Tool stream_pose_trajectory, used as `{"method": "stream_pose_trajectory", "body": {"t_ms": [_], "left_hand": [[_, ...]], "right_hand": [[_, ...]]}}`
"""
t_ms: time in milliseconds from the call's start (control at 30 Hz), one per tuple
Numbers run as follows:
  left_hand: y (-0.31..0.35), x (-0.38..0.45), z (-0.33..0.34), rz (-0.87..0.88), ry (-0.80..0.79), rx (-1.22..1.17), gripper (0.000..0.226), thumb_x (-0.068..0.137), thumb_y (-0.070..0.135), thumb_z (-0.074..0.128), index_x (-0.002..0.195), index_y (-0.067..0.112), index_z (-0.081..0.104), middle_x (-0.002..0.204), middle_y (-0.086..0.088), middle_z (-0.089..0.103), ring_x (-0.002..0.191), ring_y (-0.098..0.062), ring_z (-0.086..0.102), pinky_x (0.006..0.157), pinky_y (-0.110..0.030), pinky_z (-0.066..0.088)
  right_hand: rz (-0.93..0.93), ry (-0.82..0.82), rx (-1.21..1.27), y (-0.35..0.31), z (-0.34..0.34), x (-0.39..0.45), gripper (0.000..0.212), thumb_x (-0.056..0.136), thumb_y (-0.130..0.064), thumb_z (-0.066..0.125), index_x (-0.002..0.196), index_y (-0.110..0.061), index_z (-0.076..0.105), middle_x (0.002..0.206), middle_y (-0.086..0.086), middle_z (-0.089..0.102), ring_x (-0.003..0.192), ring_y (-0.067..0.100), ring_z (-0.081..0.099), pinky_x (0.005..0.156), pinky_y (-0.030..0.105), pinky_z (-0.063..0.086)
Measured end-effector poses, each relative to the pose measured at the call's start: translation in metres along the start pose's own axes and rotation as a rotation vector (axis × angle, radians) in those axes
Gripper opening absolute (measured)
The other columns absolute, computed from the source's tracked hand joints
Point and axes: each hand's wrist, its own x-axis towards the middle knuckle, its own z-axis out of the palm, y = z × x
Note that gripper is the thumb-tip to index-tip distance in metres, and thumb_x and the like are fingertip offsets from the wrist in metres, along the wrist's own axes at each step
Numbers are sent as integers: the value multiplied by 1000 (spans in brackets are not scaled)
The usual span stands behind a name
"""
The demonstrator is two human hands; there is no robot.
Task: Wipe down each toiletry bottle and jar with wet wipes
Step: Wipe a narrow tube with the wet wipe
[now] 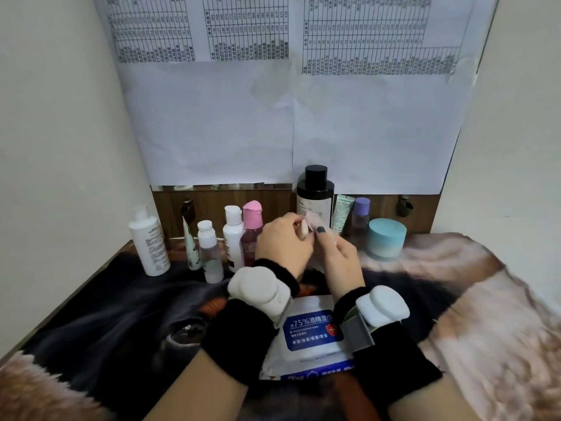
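My left hand (280,243) grips a small pale pink bottle (303,228), mostly hidden behind its fingers. My right hand (338,253) pinches a pale wet wipe (314,222) against that bottle's top. Both hands hover in the middle, just in front of the row of toiletries. The wet wipe pack (312,332), white with a blue label, lies flat below my wrists.
Along the back stand a white pump bottle (148,241), a thin tube (191,247), a clear bottle (209,253), a white flip-cap bottle (233,235), a pink bottle (252,229), a tall dark bottle (315,192), a green tube (341,215), a purple-capped bottle (361,214) and a teal jar (385,238). Walls close both sides.
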Motion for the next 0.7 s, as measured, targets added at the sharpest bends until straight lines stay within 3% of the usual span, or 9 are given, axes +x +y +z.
{"method": "stream_pose_trajectory", "body": {"t_ms": [100,200,300,367,400,500,567,700], "left_hand": [[-12,-6,9,-22,42,-201,27,86,30,61,110,21,68,100,0,72,94,-15,67,83,-23,50],[-18,-5,9,-39,40,-310,24,85,26,65,107,20,69,95,0,74,86,-13,69,82,-25,54],[-21,-4,7,-53,40,-345,30,77,21,72,107,19,68,95,-1,73,82,-14,68,80,-30,56],[-22,-5,8,-57,47,-334,31,75,22,74,105,20,68,93,0,72,78,-14,68,77,-30,56],[-22,-6,9,-57,56,-329,30,75,24,74,104,21,67,91,1,72,75,-14,67,75,-30,56],[-22,-7,13,-32,91,-304,31,73,28,75,102,22,66,89,2,70,71,-15,65,74,-35,56],[-22,-7,15,-26,94,-295,32,73,29,74,103,22,66,91,2,70,72,-17,65,75,-36,55],[-21,-8,14,-29,88,-293,32,75,33,73,105,23,65,94,3,69,75,-15,64,75,-34,55]], "right_hand": [[-15,-16,-124,1,1,-1,31,98,-21,46,76,-15,68,81,18,67,80,22,58,78,39,49],[-93,-64,-227,-1,2,-6,30,99,-22,44,82,-20,69,83,9,71,80,12,61,78,35,51],[-196,-108,-178,-9,4,-10,28,100,-17,43,100,-22,70,98,-6,71,94,-4,62,85,14,48],[-196,-105,-170,-9,4,-9,29,100,-16,42,115,-14,66,111,-5,67,108,-1,58,93,12,44],[-170,-92,-184,-7,4,-8,28,100,-18,41,111,-13,67,105,-7,68,102,0,59,89,12,45],[30,-56,-284,0,2,-7,37,101,-29,37,83,-19,67,80,0,68,81,13,61,77,28,50],[121,-55,-334,3,0,-6,42,100,-37,35,86,-16,69,89,9,71,89,21,65,87,39,51],[29,-15,-173,-2,3,-5,35,99,-32,40,89,-17,70,99,12,72,103,26,64,98,45,48]]}}
